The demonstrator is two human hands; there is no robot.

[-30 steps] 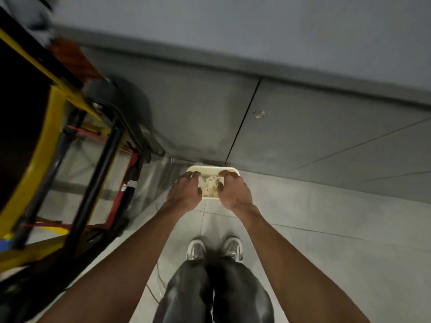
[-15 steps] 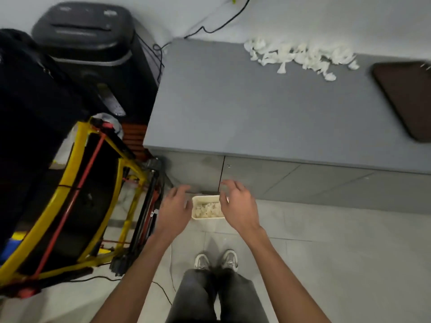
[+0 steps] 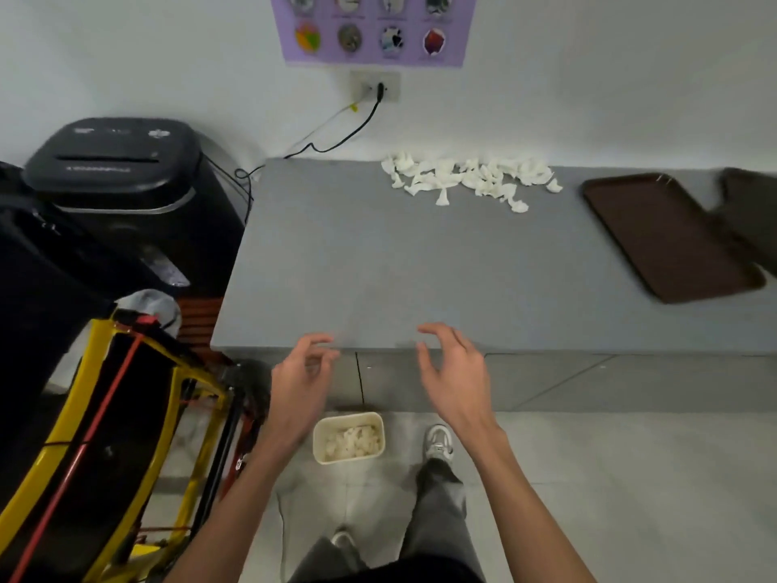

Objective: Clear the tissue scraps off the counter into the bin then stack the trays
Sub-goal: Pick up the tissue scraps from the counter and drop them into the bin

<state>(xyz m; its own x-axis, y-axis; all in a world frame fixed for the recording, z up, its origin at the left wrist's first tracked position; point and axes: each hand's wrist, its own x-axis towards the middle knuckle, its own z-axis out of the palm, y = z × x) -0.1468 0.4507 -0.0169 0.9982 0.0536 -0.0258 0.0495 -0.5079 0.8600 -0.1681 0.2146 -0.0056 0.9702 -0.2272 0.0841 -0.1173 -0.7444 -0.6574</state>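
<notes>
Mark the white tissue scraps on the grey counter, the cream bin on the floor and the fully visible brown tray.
white tissue scraps [image 3: 466, 178]: head view, middle of the pile.
cream rectangular plastic bin [image 3: 351, 459]: head view, its near rim.
brown rectangular tray [image 3: 668, 237]: head view, its bare flat base.

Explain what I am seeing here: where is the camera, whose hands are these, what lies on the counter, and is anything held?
There is no machine. A person wears one wide-angle camera on the head, looking forward and down at their own arms and feet. The left hand and right hand hover by the front edge of the grey counter, fingers loosely curled, holding nothing. At the back of the counter lie white tissue scraps; to the right lie a brown tray and a second tray. A small cream bin with scraps inside stands on the floor.
</notes>
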